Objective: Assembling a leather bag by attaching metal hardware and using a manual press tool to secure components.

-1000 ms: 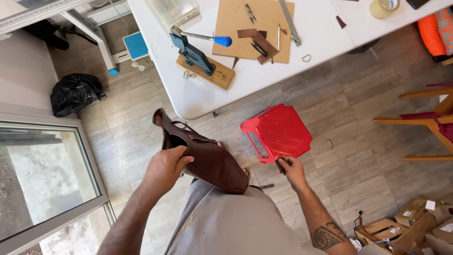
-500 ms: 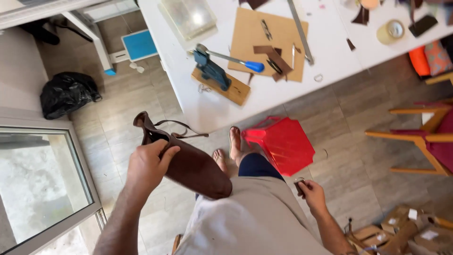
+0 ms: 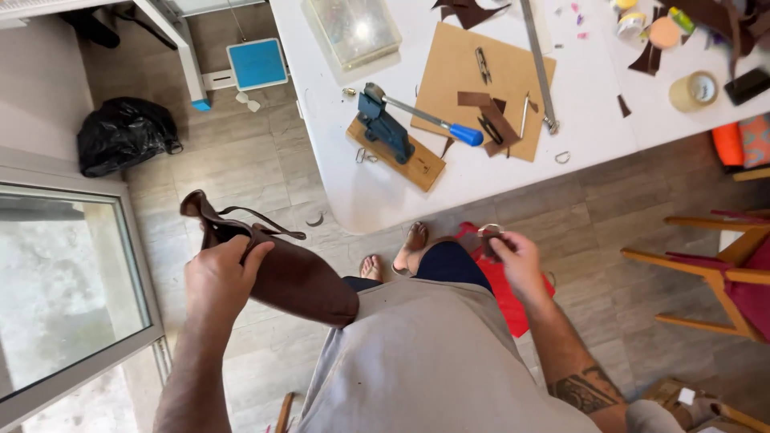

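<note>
- Now the left hand (image 3: pixel 220 281) grips a brown leather bag (image 3: pixel 297 277) tight.
- The right hand (image 3: pixel 513 252) pinches a small metal ring (image 3: pixel 489 231) above the red stool (image 3: pixel 509 293).

You have one brown leather bag (image 3: pixel 281 273) in your left hand (image 3: pixel 220 281) and one small metal ring (image 3: pixel 489 230) in your right hand (image 3: pixel 517 261). On the table (image 3: pixel 345 192) you have one blue press (image 3: pixel 385 128), one brown board (image 3: pixel 481 88), one steel ruler (image 3: pixel 539 64) and two rolls of tape (image 3: pixel 694 91). On the floor you have one black sack (image 3: pixel 120 132) and one red stool (image 3: pixel 509 293).
</note>
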